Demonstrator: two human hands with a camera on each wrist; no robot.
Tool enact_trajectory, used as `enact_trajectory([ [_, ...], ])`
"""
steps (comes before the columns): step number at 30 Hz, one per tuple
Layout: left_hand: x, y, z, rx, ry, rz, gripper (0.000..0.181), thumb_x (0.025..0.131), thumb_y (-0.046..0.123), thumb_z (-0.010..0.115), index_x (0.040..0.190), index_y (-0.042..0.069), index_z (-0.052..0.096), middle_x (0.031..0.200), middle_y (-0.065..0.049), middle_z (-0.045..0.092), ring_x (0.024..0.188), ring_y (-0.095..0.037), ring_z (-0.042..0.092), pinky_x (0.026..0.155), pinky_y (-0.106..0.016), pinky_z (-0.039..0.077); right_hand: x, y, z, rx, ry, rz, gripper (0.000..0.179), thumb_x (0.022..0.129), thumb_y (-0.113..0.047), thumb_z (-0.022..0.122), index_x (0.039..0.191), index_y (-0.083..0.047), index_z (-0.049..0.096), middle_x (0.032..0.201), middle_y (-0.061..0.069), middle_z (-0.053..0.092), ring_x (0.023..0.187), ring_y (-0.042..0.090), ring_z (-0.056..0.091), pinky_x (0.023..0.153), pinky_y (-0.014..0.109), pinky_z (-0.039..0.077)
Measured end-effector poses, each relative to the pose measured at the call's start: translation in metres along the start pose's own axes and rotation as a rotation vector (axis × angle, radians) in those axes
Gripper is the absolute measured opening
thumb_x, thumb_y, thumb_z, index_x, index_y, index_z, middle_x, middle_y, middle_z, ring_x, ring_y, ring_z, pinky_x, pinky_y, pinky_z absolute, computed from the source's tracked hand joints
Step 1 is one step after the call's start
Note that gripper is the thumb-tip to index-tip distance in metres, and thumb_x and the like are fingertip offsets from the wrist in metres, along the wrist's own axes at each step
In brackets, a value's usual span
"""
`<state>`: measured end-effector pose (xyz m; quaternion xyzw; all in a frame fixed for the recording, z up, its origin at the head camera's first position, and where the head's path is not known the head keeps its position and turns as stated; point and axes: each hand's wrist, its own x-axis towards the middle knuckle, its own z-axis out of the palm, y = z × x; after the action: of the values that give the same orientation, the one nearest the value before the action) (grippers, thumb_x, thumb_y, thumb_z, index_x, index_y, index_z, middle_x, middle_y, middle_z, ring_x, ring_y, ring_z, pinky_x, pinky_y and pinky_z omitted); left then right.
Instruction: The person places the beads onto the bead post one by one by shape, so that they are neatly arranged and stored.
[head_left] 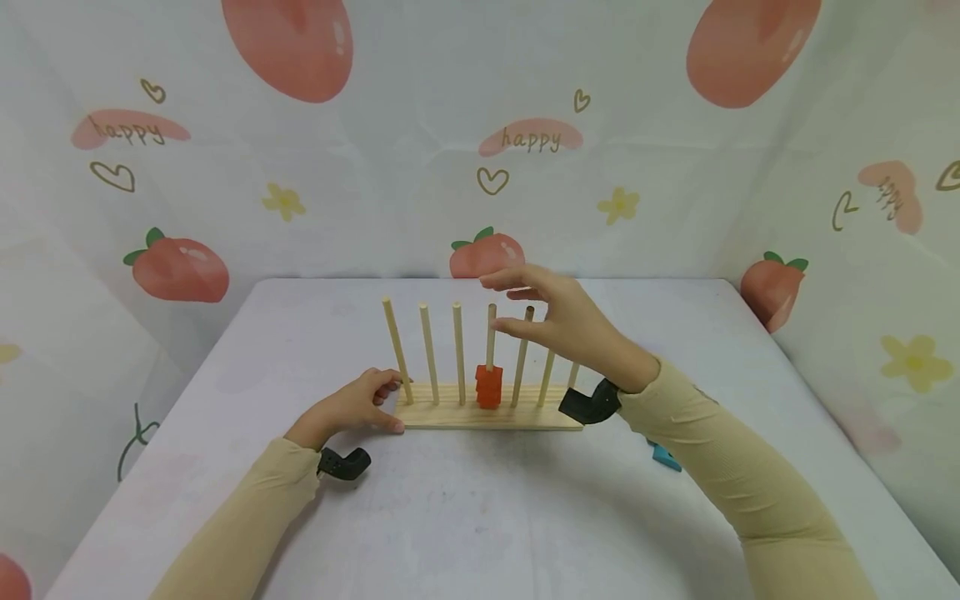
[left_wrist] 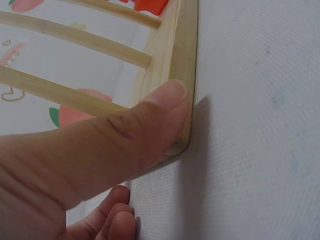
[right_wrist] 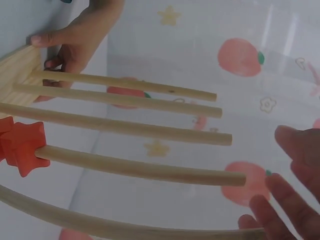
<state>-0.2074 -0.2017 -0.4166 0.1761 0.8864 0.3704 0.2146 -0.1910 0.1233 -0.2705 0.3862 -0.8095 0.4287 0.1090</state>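
Note:
A wooden peg stand [head_left: 480, 417] with several upright rods stands on the table. Red star-shaped blocks [right_wrist: 31, 145] are threaded at the bottom of a middle rod [head_left: 491, 337]. At the stand's left end, my left hand [head_left: 351, 403] holds the base, its thumb [left_wrist: 145, 117] on the front edge and the other fingers around behind. My right hand [head_left: 573, 321] is raised near the tops of the rods, thumb and fingers spread apart, with nothing between them. It hides part of the right-hand rods in the head view.
Partly behind the right sleeve [head_left: 720, 450] lies a blue piece [head_left: 666, 457] on the white-covered table [head_left: 480, 525]. A printed cloth [head_left: 405, 167] with peaches and hearts hangs behind and at both sides. Each wrist carries a black camera mount [head_left: 345, 463].

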Motion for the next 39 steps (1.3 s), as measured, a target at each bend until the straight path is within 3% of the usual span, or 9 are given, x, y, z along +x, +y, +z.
enact_trajectory([
  [8, 0.0, -0.001, 0.0, -0.004, 0.001, -0.001, 0.078, 0.073, 0.019, 0.086, 0.134, -0.005, 0.044, 0.125, -0.023, 0.043, 0.11, -0.031, 0.045, 0.098, -0.046, 0.04, -0.013, 0.002, -0.008, 0.076, 0.103, -0.179, 0.058, 0.077, 0.009, 0.075, 0.13, 0.001, 0.052, 0.129, 0.014, 0.057, 0.124, 0.018, 0.051, 0.104, 0.032, 0.044],
  [15, 0.0, -0.001, 0.0, 0.005, 0.004, 0.004, 0.076, 0.072, 0.018, 0.086, 0.133, -0.005, 0.046, 0.124, -0.023, 0.043, 0.107, -0.03, 0.045, 0.096, -0.045, 0.041, -0.031, 0.006, -0.025, 0.07, 0.192, -0.188, 0.065, 0.074, 0.018, 0.072, 0.132, 0.005, 0.048, 0.134, 0.013, 0.055, 0.128, 0.017, 0.05, 0.105, 0.033, 0.042],
  [28, 0.001, -0.002, 0.0, -0.007, 0.001, -0.016, 0.075, 0.073, 0.018, 0.086, 0.132, -0.004, 0.046, 0.122, -0.021, 0.043, 0.107, -0.029, 0.044, 0.095, -0.043, 0.04, -0.081, 0.041, -0.043, 0.069, 0.314, -0.015, 0.068, 0.073, 0.026, 0.065, 0.135, 0.007, 0.045, 0.133, 0.001, 0.056, 0.124, 0.011, 0.052, 0.102, 0.021, 0.042],
  [35, 0.0, 0.0, 0.0, -0.013, 0.001, -0.035, 0.076, 0.072, 0.019, 0.086, 0.132, -0.003, 0.045, 0.123, -0.02, 0.043, 0.108, -0.029, 0.044, 0.097, -0.044, 0.04, -0.115, 0.067, -0.04, 0.006, 0.336, 0.127, 0.064, 0.077, 0.02, 0.067, 0.135, 0.002, 0.047, 0.13, 0.014, 0.058, 0.118, 0.003, 0.054, 0.098, 0.014, 0.042],
  [39, 0.001, 0.0, 0.001, -0.01, 0.001, -0.041, 0.076, 0.073, 0.02, 0.086, 0.133, -0.003, 0.046, 0.124, -0.02, 0.043, 0.109, -0.03, 0.044, 0.098, -0.045, 0.04, -0.13, 0.081, -0.04, -0.028, 0.285, 0.238, 0.06, 0.082, 0.011, 0.068, 0.136, 0.0, 0.046, 0.128, 0.02, 0.057, 0.115, -0.004, 0.052, 0.096, 0.01, 0.04],
])
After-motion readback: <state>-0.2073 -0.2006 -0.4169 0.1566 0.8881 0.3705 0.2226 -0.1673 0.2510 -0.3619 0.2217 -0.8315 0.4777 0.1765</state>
